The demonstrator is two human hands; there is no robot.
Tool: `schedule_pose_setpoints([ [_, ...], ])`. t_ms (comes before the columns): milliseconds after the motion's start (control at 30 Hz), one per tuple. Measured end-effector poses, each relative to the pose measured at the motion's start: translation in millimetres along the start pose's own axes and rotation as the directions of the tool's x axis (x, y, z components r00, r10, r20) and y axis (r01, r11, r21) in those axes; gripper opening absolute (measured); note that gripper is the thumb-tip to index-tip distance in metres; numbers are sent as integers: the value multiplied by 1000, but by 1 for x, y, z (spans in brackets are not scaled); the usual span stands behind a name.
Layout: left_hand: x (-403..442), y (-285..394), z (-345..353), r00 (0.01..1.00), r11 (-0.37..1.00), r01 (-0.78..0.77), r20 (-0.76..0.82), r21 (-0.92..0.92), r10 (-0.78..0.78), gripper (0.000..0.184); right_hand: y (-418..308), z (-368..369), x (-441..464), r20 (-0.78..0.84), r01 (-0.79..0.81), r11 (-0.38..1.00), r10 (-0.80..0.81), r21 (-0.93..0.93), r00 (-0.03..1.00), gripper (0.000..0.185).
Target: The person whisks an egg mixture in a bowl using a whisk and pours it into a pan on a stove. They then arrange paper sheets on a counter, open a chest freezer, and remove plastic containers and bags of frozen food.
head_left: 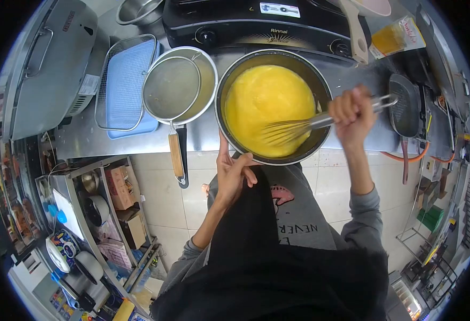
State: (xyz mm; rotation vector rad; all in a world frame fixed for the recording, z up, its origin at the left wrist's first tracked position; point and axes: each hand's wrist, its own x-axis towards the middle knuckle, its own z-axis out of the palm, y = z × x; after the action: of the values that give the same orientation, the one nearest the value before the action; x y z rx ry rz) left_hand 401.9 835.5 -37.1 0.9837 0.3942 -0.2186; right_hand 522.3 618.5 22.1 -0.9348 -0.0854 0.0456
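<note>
A dark-lined pot [325, 96] with a pale rim sits at the front of the metal counter, holding a yellow liquid [267, 96] that looks like beaten egg. My right hand [352, 115] is wrapped around the metal handle of a whisk [294, 128]. The whisk slants across the pot's right rim, its wires dipping into the liquid. At the near side of the pot, my left hand [234, 174] steadies it, thumb by the rim and one finger along the outer wall. Some of the left fingers are partly hidden.
Left of the pot, a strainer [172, 88] rests over a white bowl [209, 69], beside a wire basket [133, 125] and a blue tray [125, 80]. Behind stands a black gas stove [235, 27]. A dark pan [404, 107] and a yellow packet [398, 37] lie at right.
</note>
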Motion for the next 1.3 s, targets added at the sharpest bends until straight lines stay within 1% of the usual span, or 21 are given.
schedule_pose_setpoints([
  [33,0,0,0,1000,1000,-1,5,0,1,81,-11,-5,2,-2,2,1000,-2,1,1000,30],
  [100,3,0,0,1000,1000,-8,10,-3,8,81,-24,-11,12,-175,265,963,-254,48,951,29],
  [133,2,0,-1,1000,1000,5,16,-6,-5,81,-13,-17,11,-174,261,964,-250,49,953,29],
  [200,1,3,-1,1000,1000,5,25,-5,-5,81,17,-23,8,-415,291,950,-311,-111,855,29],
  [233,0,4,0,1000,1000,5,15,6,-5,81,16,-16,4,-439,55,998,-38,26,898,27],
  [333,1,7,1,1000,1000,20,8,3,-20,81,-9,-23,13,-306,232,957,-171,174,936,24],
  [367,0,9,0,999,1000,29,19,-9,-29,81,-16,-17,13,-384,347,920,-259,181,886,25],
  [400,0,7,0,1000,1000,18,15,-13,-17,81,-7,-15,12,-372,345,920,-259,185,891,25],
  [467,0,4,-3,997,996,79,5,39,-79,81,20,-12,6,-450,129,991,-134,-41,883,30],
  [533,4,9,-2,998,998,53,27,17,-54,81,5,-13,12,-422,22,1000,-16,9,906,30],
  [633,-1,5,-3,998,998,53,32,-21,-52,81,-15,-16,20,-499,471,866,-339,165,798,25],
  [667,0,7,-2,999,998,41,36,-37,-40,81,-7,-16,16,-496,476,864,-344,166,797,25],
  [733,3,10,-2,998,999,42,43,-13,-41,81,15,-9,9,-506,118,993,-109,-15,855,30],
  [767,3,9,-3,997,998,66,34,4,-66,82,10,-4,9,-467,59,996,-82,-64,881,30],
  [800,2,8,-4,996,997,78,30,0,-78,82,2,-3,12,-474,49,997,-75,-67,877,30],
  [867,3,6,-7,996,997,66,65,-45,-63,82,-11,-11,22,-513,370,923,-268,104,815,28],
  [933,0,4,-7,996,996,75,57,-43,-73,82,3,-16,19,-513,429,894,-310,130,800,28],
  [1000,5,8,-5,996,997,74,56,-31,-72,83,13,-3,8,-420,87,996,-93,-33,903,29],
  [1067,2,7,-6,995,996,88,53,-35,-86,84,6,-3,14,-458,58,992,-104,-113,883,29],
  [1133,2,5,-7,994,994,94,52,-55,-91,84,-2,-22,24,-494,390,920,-326,29,806,25],
  [1300,3,6,-7,995,996,93,47,-16,-92,84,11,-7,16,-468,71,997,-75,-26,881,26],
])
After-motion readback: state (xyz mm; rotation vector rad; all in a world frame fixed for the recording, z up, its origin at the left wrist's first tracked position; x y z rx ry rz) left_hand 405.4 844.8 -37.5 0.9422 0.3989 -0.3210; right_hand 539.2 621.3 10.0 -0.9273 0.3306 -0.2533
